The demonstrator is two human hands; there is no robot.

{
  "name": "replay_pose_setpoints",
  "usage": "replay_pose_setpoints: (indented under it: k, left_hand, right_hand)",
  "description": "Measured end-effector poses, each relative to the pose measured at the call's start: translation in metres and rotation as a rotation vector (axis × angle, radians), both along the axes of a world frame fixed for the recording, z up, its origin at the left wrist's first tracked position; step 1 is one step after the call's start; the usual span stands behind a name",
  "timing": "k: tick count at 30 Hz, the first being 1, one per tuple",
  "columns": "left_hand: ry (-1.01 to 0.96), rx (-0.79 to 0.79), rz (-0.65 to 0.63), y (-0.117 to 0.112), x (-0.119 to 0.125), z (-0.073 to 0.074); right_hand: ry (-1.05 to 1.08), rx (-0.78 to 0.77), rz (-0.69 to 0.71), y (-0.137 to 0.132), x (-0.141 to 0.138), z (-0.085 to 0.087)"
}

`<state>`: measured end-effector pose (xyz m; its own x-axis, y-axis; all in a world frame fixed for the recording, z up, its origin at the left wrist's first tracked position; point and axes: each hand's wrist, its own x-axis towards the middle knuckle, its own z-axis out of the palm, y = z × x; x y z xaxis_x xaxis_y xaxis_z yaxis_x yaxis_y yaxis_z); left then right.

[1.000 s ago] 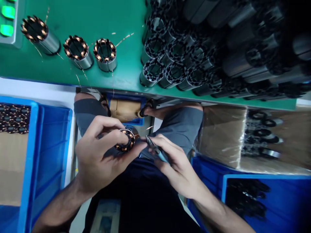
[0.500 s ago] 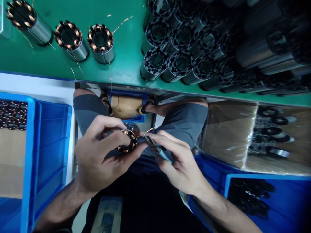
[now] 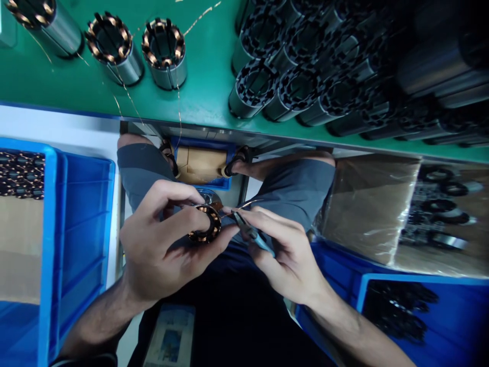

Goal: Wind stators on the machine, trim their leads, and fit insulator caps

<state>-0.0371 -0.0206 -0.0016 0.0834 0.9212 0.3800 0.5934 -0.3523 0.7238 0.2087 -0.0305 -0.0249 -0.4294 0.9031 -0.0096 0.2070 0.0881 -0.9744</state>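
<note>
Above my lap, my left hand (image 3: 160, 234) is closed around a motor stator (image 3: 216, 223) wound with copper, its open end turned toward me and one finger over its bore. My right hand (image 3: 280, 250) grips small pliers or cutters (image 3: 254, 237) with light-blue handles. Their jaws are close to the right side of the stator, by a copper wire (image 3: 248, 204) that sticks out past my right fingertips. Whether the jaws touch the wire I cannot tell. My fingers hide most of the stator's body.
Wound stators (image 3: 164, 56) with loose wire ends stand on the green table (image 3: 206, 97). Rows of unwound stators (image 3: 254, 89) stand to the right. A blue crate (image 3: 82, 219) is at left; another blue bin (image 3: 439, 283) and a plastic-wrapped carton (image 3: 367, 204) are at right.
The view has shifted a little. Both hands keep their grips, and the pliers' jaws sit slightly farther from the stator, with the wire end reaching more to the right.
</note>
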Motion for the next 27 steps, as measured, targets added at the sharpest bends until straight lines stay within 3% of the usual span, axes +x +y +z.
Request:
replay_pose_setpoints:
  k: [4,7,10,14,18,22,27]
  left_hand:
    - [-0.002,-0.007,0.008,0.0,0.0,-0.004]
    - [-0.027,-0.025,0.013,0.001,-0.004,-0.016]
    - [-0.206,-0.175,-0.003,0.002,-0.01,-0.031]
    - [-0.765,-0.581,-0.009,0.0,-0.014,-0.039]
    - [-1.117,-0.806,0.018,0.001,-0.002,-0.033]
    - [-1.194,-0.841,0.028,0.004,0.011,-0.029]
    - [-1.191,-0.831,-0.016,0.002,0.017,-0.033]
  right_hand:
    - [0.034,-0.007,0.008,0.001,-0.001,-0.006]
    - [0.023,-0.074,0.005,0.006,-0.003,-0.017]
    - [-0.05,-0.102,-0.045,0.013,-0.002,-0.031]
    - [-0.198,0.126,-0.089,0.018,0.002,-0.042]
    - [-0.278,0.359,-0.121,0.016,0.001,-0.041]
    - [-0.33,0.491,-0.15,0.014,-0.004,-0.035]
    - [-0.316,0.486,-0.184,0.014,-0.006,-0.03]
